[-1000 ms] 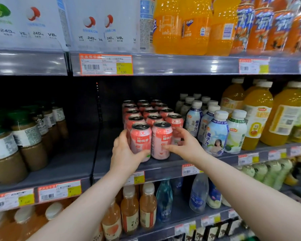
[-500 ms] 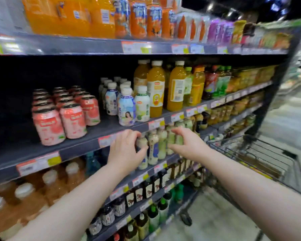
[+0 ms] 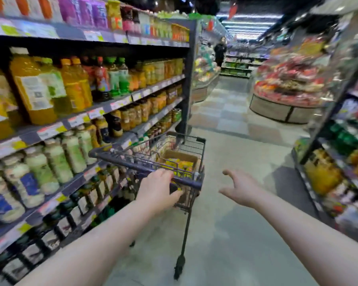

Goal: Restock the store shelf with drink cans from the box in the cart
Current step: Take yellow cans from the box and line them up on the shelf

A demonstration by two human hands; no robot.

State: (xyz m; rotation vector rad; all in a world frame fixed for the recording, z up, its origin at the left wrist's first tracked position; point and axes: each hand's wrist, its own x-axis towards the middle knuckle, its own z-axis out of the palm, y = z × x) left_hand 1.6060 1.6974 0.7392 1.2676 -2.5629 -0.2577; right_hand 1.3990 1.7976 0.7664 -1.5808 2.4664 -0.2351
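A dark wire cart stands in the aisle beside the drink shelf. Inside it sits a cardboard box holding blurred yellow packs or cans. My left hand is on the cart handle, fingers over the bar and thumb underneath. My right hand hangs in the air just right of the cart with fingers spread, holding nothing. The pink cans on the shelf are out of view.
Juice and milk bottles fill the left shelving. A second shelf unit lines the right side. A round display stand stands farther down the aisle, and a person is at the far end. Bare floor lies between.
The view has swung right from the pink cans to the aisle. Both hands left the shelf; the left one has come onto the cart handle and the right one has opened beside the cart.
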